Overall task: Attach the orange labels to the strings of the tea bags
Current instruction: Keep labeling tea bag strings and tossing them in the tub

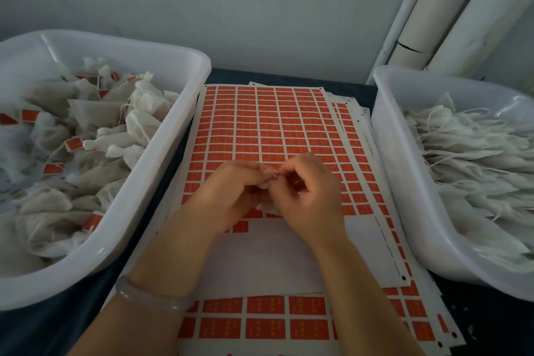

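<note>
Dark tabletop [289, 76], pale wall behind. Centre: white sheet of orange rectangular labels [274, 124]. Left hand [231, 191] and right hand [306, 191] are curled, fingertips pinching together at one white mesh tea bag [267, 206]; likely mid-labelling. Left white plastic tub [173, 136]: labelled bags. Next, by judgement: press the label closed, drop the bag left.

Label sheets [268, 127] lie between left tub [161, 153] and right tub [404, 182].

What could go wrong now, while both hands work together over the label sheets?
1. The left hand and right hand pinch a tea bag; their grip hides label and string, so the label may fold crooked.
2. The left bin holds labelled bags, the right bin unlabelled ones; dropping this bag in the wrong one would mix them.
</note>
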